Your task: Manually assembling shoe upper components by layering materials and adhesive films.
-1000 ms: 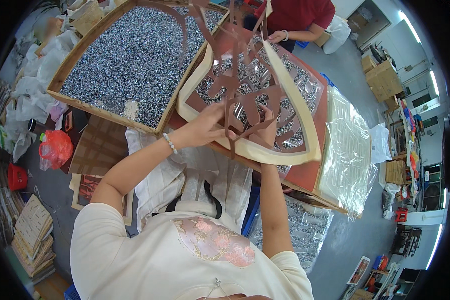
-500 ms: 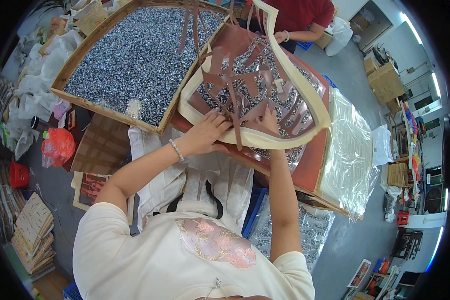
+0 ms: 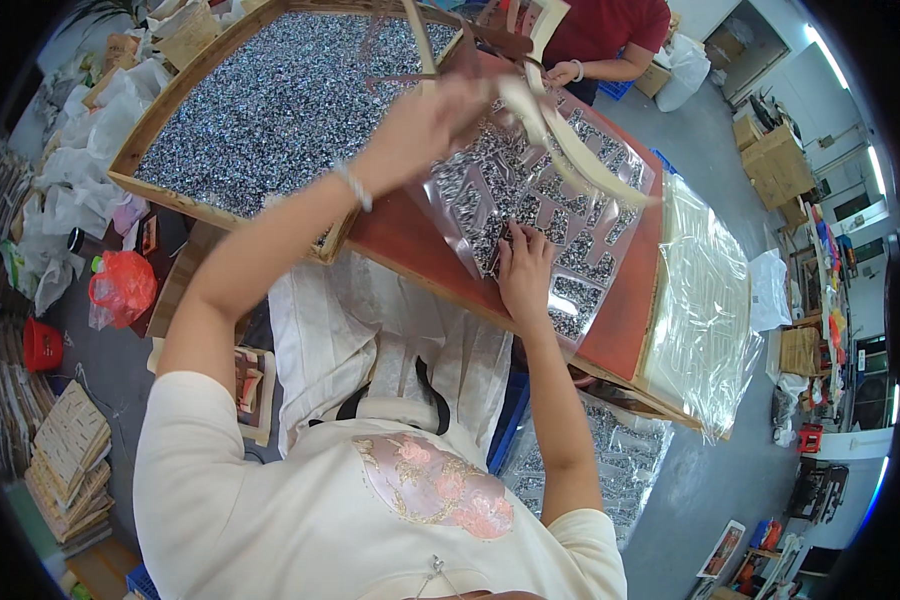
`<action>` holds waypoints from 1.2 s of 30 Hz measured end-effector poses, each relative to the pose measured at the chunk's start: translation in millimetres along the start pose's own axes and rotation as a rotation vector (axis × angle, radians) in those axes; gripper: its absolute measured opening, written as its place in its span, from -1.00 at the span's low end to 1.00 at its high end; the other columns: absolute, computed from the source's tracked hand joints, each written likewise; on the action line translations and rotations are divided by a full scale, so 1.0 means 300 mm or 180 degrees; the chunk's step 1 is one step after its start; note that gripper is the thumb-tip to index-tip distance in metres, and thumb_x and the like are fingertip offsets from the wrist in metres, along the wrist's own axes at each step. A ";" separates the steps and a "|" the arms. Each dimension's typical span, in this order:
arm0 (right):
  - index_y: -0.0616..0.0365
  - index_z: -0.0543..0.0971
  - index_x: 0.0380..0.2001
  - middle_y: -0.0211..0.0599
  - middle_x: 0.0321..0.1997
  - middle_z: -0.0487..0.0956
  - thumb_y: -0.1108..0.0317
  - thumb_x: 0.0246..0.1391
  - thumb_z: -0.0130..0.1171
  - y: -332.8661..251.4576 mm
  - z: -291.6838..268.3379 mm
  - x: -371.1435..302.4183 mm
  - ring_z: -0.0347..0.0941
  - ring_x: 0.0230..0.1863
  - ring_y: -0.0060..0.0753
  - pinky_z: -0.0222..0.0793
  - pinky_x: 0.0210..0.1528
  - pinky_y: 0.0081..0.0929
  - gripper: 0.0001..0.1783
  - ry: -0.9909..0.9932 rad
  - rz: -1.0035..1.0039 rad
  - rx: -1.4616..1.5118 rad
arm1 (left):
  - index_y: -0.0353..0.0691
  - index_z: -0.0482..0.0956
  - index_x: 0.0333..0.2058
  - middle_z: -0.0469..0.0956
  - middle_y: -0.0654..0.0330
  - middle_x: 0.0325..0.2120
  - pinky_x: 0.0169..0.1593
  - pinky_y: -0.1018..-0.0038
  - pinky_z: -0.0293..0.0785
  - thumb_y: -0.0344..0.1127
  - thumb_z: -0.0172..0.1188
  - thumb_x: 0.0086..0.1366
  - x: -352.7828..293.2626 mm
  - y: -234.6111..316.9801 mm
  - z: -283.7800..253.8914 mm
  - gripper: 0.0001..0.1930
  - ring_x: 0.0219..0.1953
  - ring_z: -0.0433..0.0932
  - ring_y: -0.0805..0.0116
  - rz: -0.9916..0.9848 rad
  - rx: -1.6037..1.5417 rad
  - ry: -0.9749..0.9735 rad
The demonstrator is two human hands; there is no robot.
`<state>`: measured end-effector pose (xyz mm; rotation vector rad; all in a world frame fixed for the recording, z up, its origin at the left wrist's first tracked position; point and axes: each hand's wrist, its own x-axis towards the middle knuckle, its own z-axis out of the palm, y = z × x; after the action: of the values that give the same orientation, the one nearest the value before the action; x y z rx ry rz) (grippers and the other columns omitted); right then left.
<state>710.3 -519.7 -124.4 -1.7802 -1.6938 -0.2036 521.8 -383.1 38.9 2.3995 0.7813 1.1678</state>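
A clear plastic sheet, patterned with patches of black and silver glittery bits, lies on the red board in front of me. My right hand rests on it near its close edge, palm down with fingers stretched out. My left hand, smeared by motion, is raised over the far left part of the sheet. It grips a cream-rimmed cut-out stencil with brown strips, which stands tilted up off the sheet. Some brown strips dangle near that hand, partly blurred.
A wooden tray full of glittery bits adjoins the red board on the left. Stacked sheets under clear wrap lie on the right. Across the board stands a person in a red top. Bags and a red bucket fill the left side.
My left hand has risen and moved away from me, lifting the stencil off the plastic sheet and uncovering the glittery pattern. My right hand now presses on the sheet.
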 end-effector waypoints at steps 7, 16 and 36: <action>0.18 0.37 0.11 -0.03 0.00 0.36 0.33 0.25 -0.10 -0.021 -0.021 -0.019 0.25 0.02 0.00 0.19 0.10 -0.16 -0.62 0.0011 0.0209 0.0229 | -0.35 0.56 -0.35 0.54 -0.16 -0.48 -0.30 0.17 0.43 -0.17 0.00 0.31 0.398 -0.234 -0.065 -0.68 -0.37 0.56 -0.13 -0.0146 0.0339 0.0630; 0.26 0.31 0.16 -0.05 0.06 0.41 0.26 0.27 -0.04 0.132 -0.122 0.023 0.31 0.15 -0.17 0.20 0.19 -0.32 -0.54 -0.0317 0.2045 0.3767 | -0.13 0.55 -0.13 0.55 0.00 -0.52 -0.44 0.37 0.42 -0.24 0.03 0.33 0.335 -0.120 -0.078 -0.78 -0.55 0.51 0.12 -0.0297 0.0051 0.0258; 0.23 0.49 -0.15 -0.11 -0.31 0.58 0.21 0.13 0.03 -0.060 0.236 0.595 0.51 -0.31 -0.17 0.35 -0.25 -0.30 -0.67 0.0797 -0.0020 0.1293 | -0.24 0.46 -0.32 0.45 0.21 -0.50 -0.05 0.30 0.31 -0.45 0.32 -0.07 -0.286 0.033 0.005 -0.70 -0.34 0.46 0.12 0.0604 0.0632 0.1131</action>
<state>697.0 -333.4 -76.8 -1.3876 -1.4419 -0.0732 482.8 -443.8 -8.4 2.5023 0.8209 1.6987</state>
